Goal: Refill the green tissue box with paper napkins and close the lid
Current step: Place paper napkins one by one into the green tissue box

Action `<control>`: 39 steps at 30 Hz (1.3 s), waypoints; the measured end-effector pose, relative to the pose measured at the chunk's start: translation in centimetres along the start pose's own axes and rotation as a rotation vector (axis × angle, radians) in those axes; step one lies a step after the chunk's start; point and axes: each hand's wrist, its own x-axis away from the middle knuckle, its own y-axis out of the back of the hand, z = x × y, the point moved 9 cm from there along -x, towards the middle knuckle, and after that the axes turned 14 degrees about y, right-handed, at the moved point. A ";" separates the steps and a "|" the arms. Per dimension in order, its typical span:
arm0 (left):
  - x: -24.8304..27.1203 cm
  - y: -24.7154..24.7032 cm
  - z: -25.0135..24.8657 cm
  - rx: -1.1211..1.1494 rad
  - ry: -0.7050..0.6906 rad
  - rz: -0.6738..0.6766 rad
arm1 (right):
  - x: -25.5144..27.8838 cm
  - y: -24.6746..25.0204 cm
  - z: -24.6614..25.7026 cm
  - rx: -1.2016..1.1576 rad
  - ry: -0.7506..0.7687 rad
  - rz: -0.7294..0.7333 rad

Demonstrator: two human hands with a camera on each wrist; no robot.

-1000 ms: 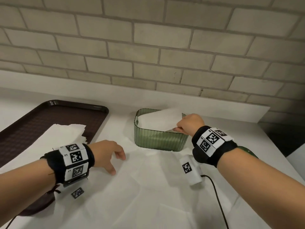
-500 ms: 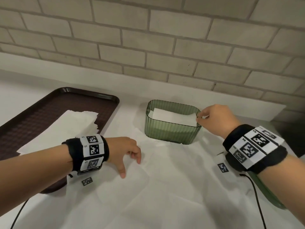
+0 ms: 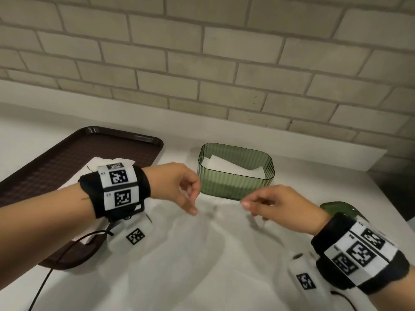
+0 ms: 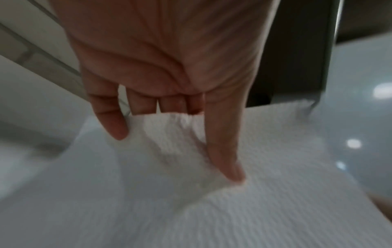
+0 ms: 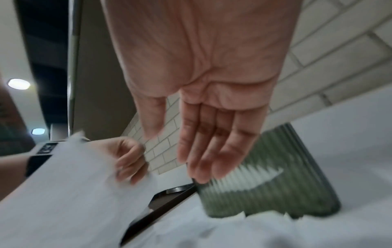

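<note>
Left hand grip pinching paper napkin edge, right hand grip spread and relaxed, just before open green tissue box on counter

Your forearms bare, no sleeves. Each wrist wears black fabric band: left wristband, right wristband. White panels on bands carry black square fiducial markers. White camera module with own marker hangs under right wrist, another under left. Thin black cable trails from left band.
</note>
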 end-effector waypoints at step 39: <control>-1.3 -2.3 0.8 0.654 0.084 0.071 | 3.6 4.1 1.9 -0.720 0.125 -0.377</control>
